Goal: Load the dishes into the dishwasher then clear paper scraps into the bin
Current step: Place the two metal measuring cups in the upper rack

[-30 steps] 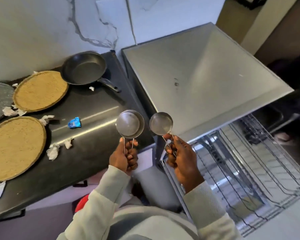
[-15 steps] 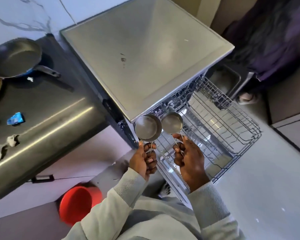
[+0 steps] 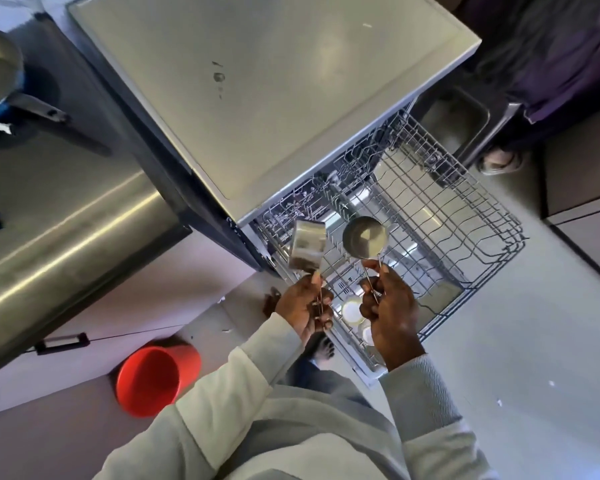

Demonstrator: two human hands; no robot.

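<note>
Beside the dark counter (image 3: 66,209) stands the grey dishwasher (image 3: 274,91), its wire rack (image 3: 465,209) pulled out. Above the rack's near corner hang two shiny steel measuring cups: the left cup (image 3: 307,245) tipped on its side, the right cup (image 3: 364,237) showing its round bowl. The left grip (image 3: 303,306) is curled round its cup's thin handle; the right grip (image 3: 392,313) pinches the other handle

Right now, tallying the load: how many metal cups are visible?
2: a sideways cup in the left hand, a face-up cup in the right hand, both over the dishwasher rack. Others may nest unseen.
</note>
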